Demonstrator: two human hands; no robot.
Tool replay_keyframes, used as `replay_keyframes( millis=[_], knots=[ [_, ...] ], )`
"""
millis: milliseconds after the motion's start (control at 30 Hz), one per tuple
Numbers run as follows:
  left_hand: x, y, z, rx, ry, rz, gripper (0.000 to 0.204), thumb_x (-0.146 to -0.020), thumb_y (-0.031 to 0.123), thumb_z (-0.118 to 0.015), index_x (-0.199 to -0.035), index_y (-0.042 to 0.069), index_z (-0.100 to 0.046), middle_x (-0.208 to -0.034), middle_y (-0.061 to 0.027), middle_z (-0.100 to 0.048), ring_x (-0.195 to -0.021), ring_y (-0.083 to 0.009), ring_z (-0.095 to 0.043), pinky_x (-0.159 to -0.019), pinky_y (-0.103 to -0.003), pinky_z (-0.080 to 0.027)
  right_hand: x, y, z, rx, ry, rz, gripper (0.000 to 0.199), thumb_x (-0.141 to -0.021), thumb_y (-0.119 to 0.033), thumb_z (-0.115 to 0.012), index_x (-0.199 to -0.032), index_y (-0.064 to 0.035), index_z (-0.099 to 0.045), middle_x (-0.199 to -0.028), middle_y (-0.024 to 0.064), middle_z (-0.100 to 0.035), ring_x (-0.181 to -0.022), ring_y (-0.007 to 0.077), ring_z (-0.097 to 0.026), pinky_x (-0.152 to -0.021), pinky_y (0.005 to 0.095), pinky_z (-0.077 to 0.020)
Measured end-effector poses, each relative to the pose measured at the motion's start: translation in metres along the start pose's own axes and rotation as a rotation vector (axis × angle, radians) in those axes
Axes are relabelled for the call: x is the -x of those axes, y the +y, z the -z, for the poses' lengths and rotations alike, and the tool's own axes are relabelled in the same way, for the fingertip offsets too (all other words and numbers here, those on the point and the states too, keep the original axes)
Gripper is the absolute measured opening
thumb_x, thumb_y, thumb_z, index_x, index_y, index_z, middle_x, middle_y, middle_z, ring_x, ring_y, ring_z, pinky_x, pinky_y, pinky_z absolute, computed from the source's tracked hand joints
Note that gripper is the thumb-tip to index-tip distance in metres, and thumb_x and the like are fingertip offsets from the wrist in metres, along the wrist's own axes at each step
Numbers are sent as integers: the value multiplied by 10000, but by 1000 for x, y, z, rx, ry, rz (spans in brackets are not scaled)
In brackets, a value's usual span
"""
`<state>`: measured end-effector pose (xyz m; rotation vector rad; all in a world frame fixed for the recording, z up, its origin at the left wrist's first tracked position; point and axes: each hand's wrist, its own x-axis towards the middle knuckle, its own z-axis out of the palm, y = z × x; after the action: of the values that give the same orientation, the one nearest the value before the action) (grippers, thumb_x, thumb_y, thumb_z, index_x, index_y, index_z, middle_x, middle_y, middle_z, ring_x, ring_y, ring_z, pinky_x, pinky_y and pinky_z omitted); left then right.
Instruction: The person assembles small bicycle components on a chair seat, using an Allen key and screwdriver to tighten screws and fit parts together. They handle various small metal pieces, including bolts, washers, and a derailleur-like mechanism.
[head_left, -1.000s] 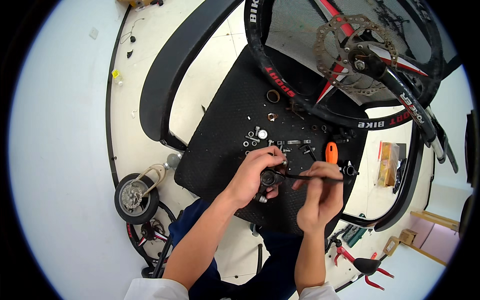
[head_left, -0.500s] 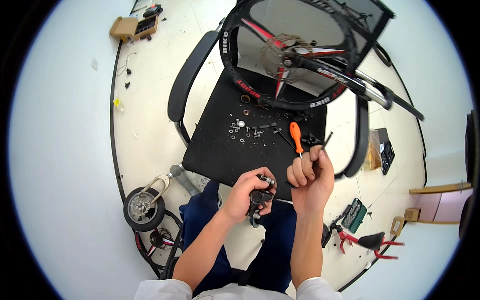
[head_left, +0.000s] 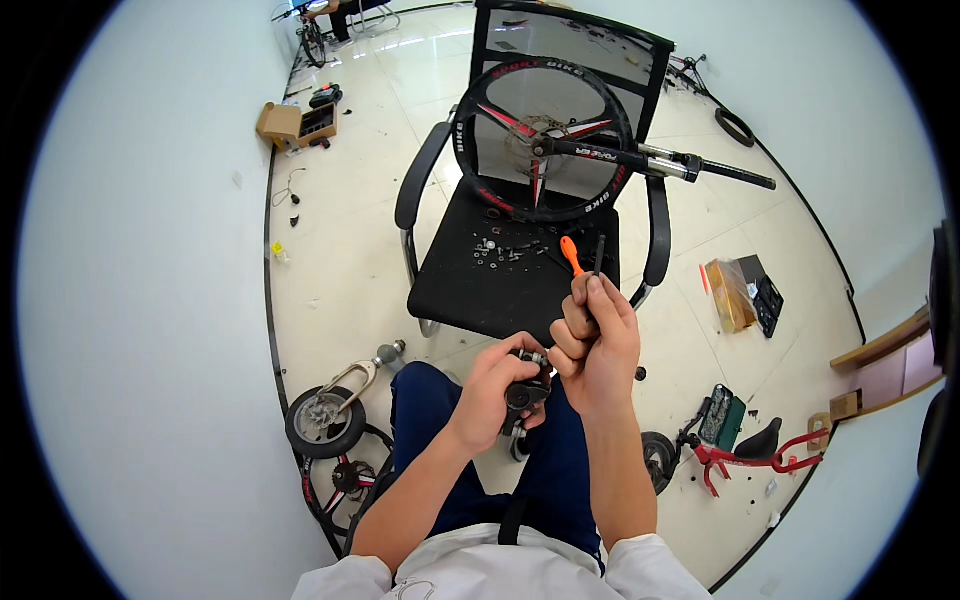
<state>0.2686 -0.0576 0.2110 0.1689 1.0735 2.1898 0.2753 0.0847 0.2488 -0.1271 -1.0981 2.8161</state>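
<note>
My left hand (head_left: 482, 398) is closed around a black bicycle brake caliper (head_left: 520, 396) with silver bolts, held low over my lap. Beside it, slightly higher, my right hand (head_left: 603, 355) grips a slim black hex key (head_left: 600, 254) that points up between thumb and fingers; its lower part is hidden in the fist. An orange-handled screwdriver (head_left: 571, 252) lies on the black chair seat (head_left: 465, 298) beyond my right hand. Loose bolts, nuts and washers (head_left: 490, 250) are scattered on that seat.
A bicycle wheel (head_left: 484, 188) with its fork (head_left: 620, 155) leans on the chair back. Left on the floor lie a small wheel with fork (head_left: 328, 424) and another wheel. Rightward are a green tool case (head_left: 733, 424), a red frame (head_left: 712, 462) and a carton (head_left: 735, 300).
My view has shifted, so the chair and wheel appear smaller and whole. My right hand has come closer to the left, and the hex key now points more upright.
</note>
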Motion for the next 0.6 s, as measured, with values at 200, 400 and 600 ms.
replay_keyframes(
  millis=[200, 400, 600],
  knots=[
    [20, -10, -11, -299, 99, -107, 140, -958, 141, -604, -990, 11, -567, -684, -44, -567, -466, -108, -517, -435, -263, -409, 14, 13, 10, -226, 88, -68, 216, -1065, -217, -439, -895, -86, -465, -631, -56, -222, -473, 49, -172, -399, 243, -123],
    [27, -14, -16, -593, 72, -227, 129, -962, 131, -611, -947, 5, -585, -663, -32, -567, -471, -95, -522, -437, -249, -398, 26, 21, 24, -416, 88, -151, 182, -1049, -180, -441, -913, -67, -481, -637, -39, -266, -526, 76, -261, -462, 248, -253],
    [36, -20, -15, -230, 63, -70, 120, -953, 112, -603, -914, 5, -567, -689, -49, -531, -471, -122, -499, -431, -280, -399, 31, 16, 53, 81, 82, -3, 372, -952, -121, -568, -1299, 6, -524, -1002, 100, -603, -957, 240, -614, -914, 385, -508]
  ],
)
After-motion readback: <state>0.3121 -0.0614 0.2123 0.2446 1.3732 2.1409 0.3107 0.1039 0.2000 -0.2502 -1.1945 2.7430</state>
